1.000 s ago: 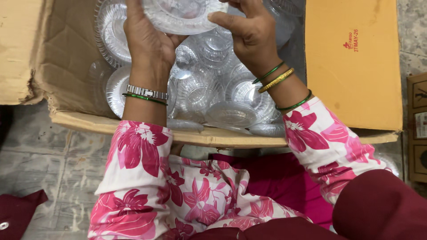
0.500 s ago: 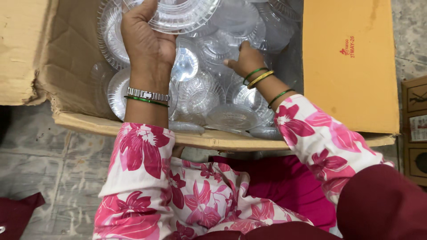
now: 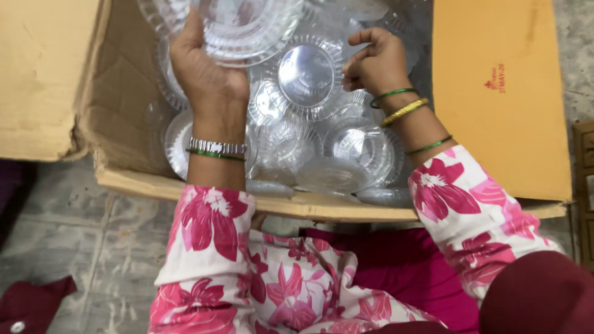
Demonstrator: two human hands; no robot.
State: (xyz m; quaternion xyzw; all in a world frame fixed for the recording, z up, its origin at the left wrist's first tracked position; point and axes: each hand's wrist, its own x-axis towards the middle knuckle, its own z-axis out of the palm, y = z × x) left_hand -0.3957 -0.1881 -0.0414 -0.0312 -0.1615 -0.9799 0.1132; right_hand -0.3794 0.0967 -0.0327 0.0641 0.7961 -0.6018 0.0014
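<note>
Clear plastic bowls in hands.

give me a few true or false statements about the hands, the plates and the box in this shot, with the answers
1. The left hand holds a clear plastic plate up near the top of the picture. True.
2. The right hand rests outside the cardboard box. False: it is inside the box, fingers at the rim of a clear plate in the pile.
3. The box holds many clear plastic plates. True.
4. The box flaps are closed. False: they are folded open on both sides.
5. Both wrists are bare. False: the left wears a silver band and a green bangle, the right green and yellow bangles.
</note>
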